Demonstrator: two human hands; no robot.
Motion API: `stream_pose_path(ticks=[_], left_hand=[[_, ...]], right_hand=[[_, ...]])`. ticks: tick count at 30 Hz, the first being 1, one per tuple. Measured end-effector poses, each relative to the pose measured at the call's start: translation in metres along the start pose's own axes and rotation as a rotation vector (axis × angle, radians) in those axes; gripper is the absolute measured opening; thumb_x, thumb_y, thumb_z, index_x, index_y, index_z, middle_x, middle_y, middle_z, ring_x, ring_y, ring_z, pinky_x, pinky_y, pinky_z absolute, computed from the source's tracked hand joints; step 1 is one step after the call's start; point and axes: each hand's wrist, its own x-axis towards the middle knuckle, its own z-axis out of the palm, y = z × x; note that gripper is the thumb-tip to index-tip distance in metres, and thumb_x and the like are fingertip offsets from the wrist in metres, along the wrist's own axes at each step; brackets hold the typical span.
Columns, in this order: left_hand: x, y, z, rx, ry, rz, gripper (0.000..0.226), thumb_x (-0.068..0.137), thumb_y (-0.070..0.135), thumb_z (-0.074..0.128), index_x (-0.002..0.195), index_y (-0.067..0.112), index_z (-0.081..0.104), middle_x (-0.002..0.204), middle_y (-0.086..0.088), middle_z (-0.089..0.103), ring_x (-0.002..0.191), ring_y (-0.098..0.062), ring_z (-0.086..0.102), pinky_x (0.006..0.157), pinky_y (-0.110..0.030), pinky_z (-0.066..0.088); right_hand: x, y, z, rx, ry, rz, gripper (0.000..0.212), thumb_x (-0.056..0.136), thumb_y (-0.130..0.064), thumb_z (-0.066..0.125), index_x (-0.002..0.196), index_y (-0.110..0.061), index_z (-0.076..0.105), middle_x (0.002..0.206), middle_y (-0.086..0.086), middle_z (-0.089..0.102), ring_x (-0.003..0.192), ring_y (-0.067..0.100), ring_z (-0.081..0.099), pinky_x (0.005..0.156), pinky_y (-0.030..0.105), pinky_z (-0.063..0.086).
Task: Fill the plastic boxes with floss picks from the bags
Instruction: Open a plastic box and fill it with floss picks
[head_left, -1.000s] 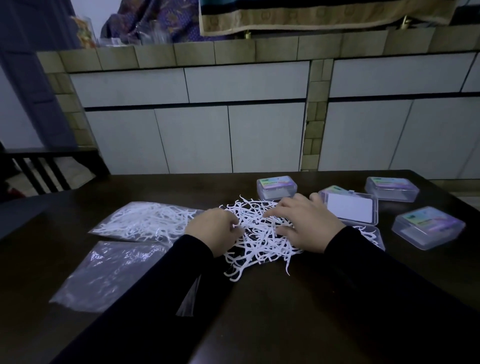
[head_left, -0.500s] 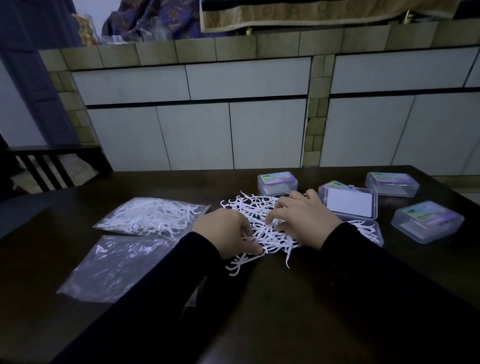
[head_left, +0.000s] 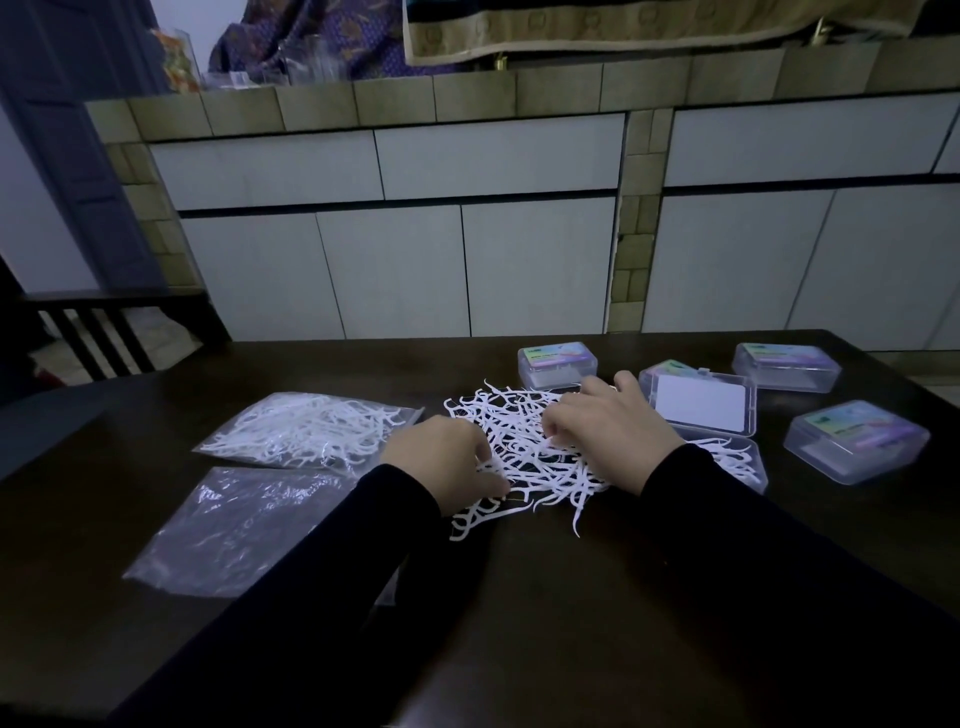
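A loose pile of white floss picks (head_left: 524, 447) lies in the middle of the dark table (head_left: 571, 597). My left hand (head_left: 441, 457) sits at the pile's left edge, its fingers curled down round some picks. From the right side, my right hand (head_left: 618, 431) lies on the pile, fingertips bent in and pinching picks. Just right of it an open plastic box (head_left: 748, 462) holds a few picks, its lid (head_left: 701, 405) standing up behind. A clear bag with floss picks (head_left: 306, 431) lies to the left.
An empty clear bag (head_left: 234, 525) lies flat at the near left. Three closed plastic boxes stand around: one behind the pile (head_left: 558, 364), one at the far right (head_left: 787, 366), one at the right edge (head_left: 857, 441). A chair back (head_left: 104, 327) is at far left.
My left hand has slid right into the pile and its fingers have curled over picks. The right hand's fingers have drawn in, and the pile is pulled tighter.
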Motion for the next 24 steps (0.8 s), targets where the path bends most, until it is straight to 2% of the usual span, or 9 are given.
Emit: stream_pose_path(ticks=[2,6,11,14,16,18,20,24], left_hand=[[0.001,0.001,0.001,0.009,0.029,0.005,0.031,0.086,0.05,0.061,0.109,0.031,0.065,0.109,0.008,0.067,0.099,-0.012,0.06,0.079,-0.029,0.049],[0.001,0.002,0.005,0.052,0.072,0.017,0.025,0.091,0.046,0.055,0.109,0.032,0.065,0.106,0.008,0.069,0.096,-0.013,0.063,0.076,-0.029,0.049],[0.001,0.003,0.006,0.107,0.173,0.032,0.026,0.097,0.034,0.045,0.108,0.026,0.067,0.103,0.001,0.069,0.096,-0.02,0.063,0.076,-0.031,0.047],[0.0,0.006,0.007,0.162,0.24,0.008,0.025,0.096,0.025,0.043,0.094,0.019,0.066,0.092,-0.002,0.067,0.085,-0.022,0.062,0.068,-0.03,0.045],[0.001,0.006,0.007,0.196,0.293,-0.018,0.021,0.095,0.02,0.042,0.079,0.018,0.055,0.078,-0.002,0.059,0.071,-0.023,0.054,0.063,-0.031,0.041],[0.002,0.007,0.007,0.197,0.35,-0.048,0.021,0.094,0.017,0.043,0.074,0.019,0.048,0.072,0.0,0.051,0.066,-0.022,0.047,0.059,-0.03,0.038],[0.004,0.005,0.009,0.172,0.41,-0.052,0.021,0.093,0.014,0.045,0.074,0.018,0.051,0.071,0.001,0.053,0.068,-0.022,0.053,0.056,-0.03,0.036],[0.005,0.005,0.007,0.108,0.525,-0.039,0.019,0.095,0.019,0.045,0.084,0.02,0.06,0.085,0.002,0.064,0.082,-0.022,0.06,0.057,-0.028,0.033]], right_hand=[[-0.001,0.001,-0.001,0.016,0.027,0.003,0.012,0.1,-0.025,0.048,0.103,-0.036,0.05,0.116,-0.012,0.06,0.103,0.013,0.04,0.084,0.035,0.022],[-0.003,0.004,-0.005,0.015,0.073,0.0,0.012,0.101,-0.03,0.045,0.105,-0.035,0.055,0.113,-0.013,0.062,0.102,0.012,0.04,0.075,0.031,0.013],[-0.006,0.01,-0.012,0.011,0.118,0.001,0.026,0.1,-0.036,0.043,0.119,-0.036,0.062,0.12,-0.016,0.063,0.108,0.013,0.042,0.075,0.031,0.013],[-0.009,0.014,-0.015,0.032,0.166,0.011,0.027,0.099,-0.037,0.046,0.12,-0.035,0.063,0.119,-0.016,0.063,0.104,0.012,0.041,0.078,0.032,0.015],[-0.01,0.016,-0.015,0.052,0.245,-0.004,0.023,0.096,-0.034,0.052,0.114,-0.033,0.068,0.114,-0.014,0.066,0.099,0.014,0.045,0.074,0.031,0.012],[-0.01,0.019,-0.015,0.089,0.322,-0.018,0.013,0.088,-0.027,0.066,0.099,-0.028,0.074,0.098,-0.009,0.072,0.086,0.017,0.05,0.071,0.028,0.008],[-0.01,0.022,-0.015,0.117,0.393,-0.007,0.007,0.081,-0.023,0.075,0.088,-0.026,0.074,0.085,-0.008,0.072,0.075,0.018,0.051,0.069,0.028,0.008],[-0.011,0.024,-0.017,0.136,0.477,0.008,0.006,0.084,-0.022,0.072,0.089,-0.024,0.074,0.083,-0.008,0.071,0.073,0.021,0.053,0.068,0.03,0.011]])
